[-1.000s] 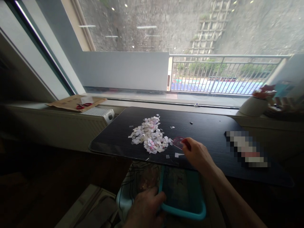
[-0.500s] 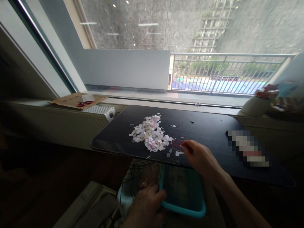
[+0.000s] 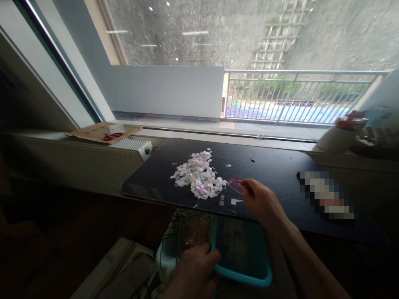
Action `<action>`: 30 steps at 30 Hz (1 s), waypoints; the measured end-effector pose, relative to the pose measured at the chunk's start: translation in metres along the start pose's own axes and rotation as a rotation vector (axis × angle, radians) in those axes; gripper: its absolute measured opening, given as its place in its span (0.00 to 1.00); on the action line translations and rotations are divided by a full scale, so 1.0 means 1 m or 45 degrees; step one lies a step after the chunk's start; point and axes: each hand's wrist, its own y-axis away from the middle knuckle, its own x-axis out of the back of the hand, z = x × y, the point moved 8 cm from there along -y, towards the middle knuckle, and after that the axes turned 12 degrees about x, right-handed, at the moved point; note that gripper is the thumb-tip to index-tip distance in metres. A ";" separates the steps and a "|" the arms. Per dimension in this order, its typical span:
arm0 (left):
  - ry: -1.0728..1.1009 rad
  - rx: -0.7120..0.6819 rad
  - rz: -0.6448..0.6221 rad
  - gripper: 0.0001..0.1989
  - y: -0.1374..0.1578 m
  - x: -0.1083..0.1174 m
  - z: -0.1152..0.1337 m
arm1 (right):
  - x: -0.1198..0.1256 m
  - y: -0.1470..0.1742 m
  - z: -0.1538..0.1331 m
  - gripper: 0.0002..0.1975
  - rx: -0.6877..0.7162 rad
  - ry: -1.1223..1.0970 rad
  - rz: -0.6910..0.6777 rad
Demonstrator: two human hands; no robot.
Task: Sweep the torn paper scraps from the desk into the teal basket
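Small cut paper pieces [image 3: 199,174] lie in a loose heap on the black table [image 3: 268,166]. My right hand [image 3: 260,197] pinches a translucent pink plastic piece [image 3: 236,183] with a rounded edge. That piece is at the heap's right side, slightly tilted, its left end close to the nearest scraps. Below the table's front edge, my left hand [image 3: 198,265] is closed on the left rim of a turquoise plastic box [image 3: 246,280]. The box is dark inside, and what lies in it is hard to make out.
A few scraps [image 3: 234,202] lie apart near the front edge. A blurred dark object [image 3: 326,195] rests on the table's right. Red-handled scissors [image 3: 112,136] lie on brown paper [image 3: 90,132] by the radiator [image 3: 134,145]. A white vase [image 3: 336,137] stands at the right sill.
The pink plastic piece has lifted and tilted a little, shifting slightly away from me with my right hand. My left hand stays on the box rim.
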 end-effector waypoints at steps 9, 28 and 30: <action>-0.007 -0.005 -0.003 0.08 0.000 -0.002 -0.001 | -0.003 -0.009 0.012 0.11 -0.076 0.113 -0.169; -0.028 0.002 -0.036 0.08 -0.001 -0.002 0.002 | 0.005 -0.003 0.020 0.11 -0.102 0.118 -0.161; -0.027 -0.004 -0.031 0.08 -0.001 -0.003 0.001 | 0.004 -0.001 0.021 0.11 -0.134 0.150 -0.179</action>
